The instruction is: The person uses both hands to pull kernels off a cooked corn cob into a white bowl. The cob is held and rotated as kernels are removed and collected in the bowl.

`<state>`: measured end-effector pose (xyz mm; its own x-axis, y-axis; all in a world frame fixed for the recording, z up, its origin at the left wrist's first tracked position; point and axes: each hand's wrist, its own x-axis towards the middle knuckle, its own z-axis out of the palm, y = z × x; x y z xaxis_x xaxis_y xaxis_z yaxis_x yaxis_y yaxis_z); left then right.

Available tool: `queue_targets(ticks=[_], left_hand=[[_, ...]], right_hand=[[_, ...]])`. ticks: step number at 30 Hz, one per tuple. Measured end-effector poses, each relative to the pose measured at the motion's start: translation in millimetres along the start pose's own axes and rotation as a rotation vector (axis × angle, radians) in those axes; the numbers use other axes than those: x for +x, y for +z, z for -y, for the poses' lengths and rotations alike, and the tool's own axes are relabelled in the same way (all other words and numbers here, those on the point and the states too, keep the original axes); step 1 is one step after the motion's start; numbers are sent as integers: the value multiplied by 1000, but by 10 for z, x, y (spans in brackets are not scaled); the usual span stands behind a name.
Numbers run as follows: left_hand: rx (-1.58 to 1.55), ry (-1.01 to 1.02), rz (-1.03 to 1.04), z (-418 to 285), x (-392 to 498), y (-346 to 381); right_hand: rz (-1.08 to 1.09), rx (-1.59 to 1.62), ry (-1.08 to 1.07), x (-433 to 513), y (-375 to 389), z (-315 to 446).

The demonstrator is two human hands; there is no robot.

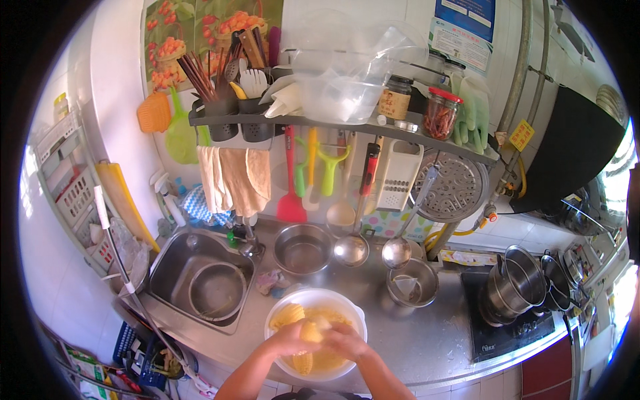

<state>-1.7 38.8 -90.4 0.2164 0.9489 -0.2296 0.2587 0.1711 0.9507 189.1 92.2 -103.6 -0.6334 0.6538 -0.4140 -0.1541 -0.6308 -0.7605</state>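
Note:
A white plastic basin (361,325) stands on the steel counter directly before me. Loose yellow corn kernels (330,361) lie inside it. Over the basin my left hand (291,341) grips a corn cob (311,332). My right hand (346,341), blurred, has its fingers closed around the same cob from the other side. One more corn cob (290,314) rests at the basin's far left. Below my hands lies another cob (302,364), its upper end hidden by the left hand.
Left is a steel sink (165,280) holding a metal bowl (218,290). Behind the basin are a steel bowl (302,249) and a crumpled cloth (271,282). A smaller bowl (412,282) sits to the right, then an induction cooker (500,345) with a steel pot (517,280). Ladles (351,250) hang low above.

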Motion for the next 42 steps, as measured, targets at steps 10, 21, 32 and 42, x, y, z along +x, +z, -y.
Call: queue_targets(ticks=[10, 21, 32, 42], left_hand=[[-415, -88, 127, 40, -18, -77], [-711, -107, 189, 177, -35, -54], [-654, -46, 123, 249, -18, -18], [376, 251, -220, -166, -107, 85]], right_hand=[[41, 70, -45, 37, -56, -74], [-56, -653, -296, 182, -185, -59], [-266, -849, -916, 351, -171, -214], [-187, -771, -361, 36, 154, 20]])
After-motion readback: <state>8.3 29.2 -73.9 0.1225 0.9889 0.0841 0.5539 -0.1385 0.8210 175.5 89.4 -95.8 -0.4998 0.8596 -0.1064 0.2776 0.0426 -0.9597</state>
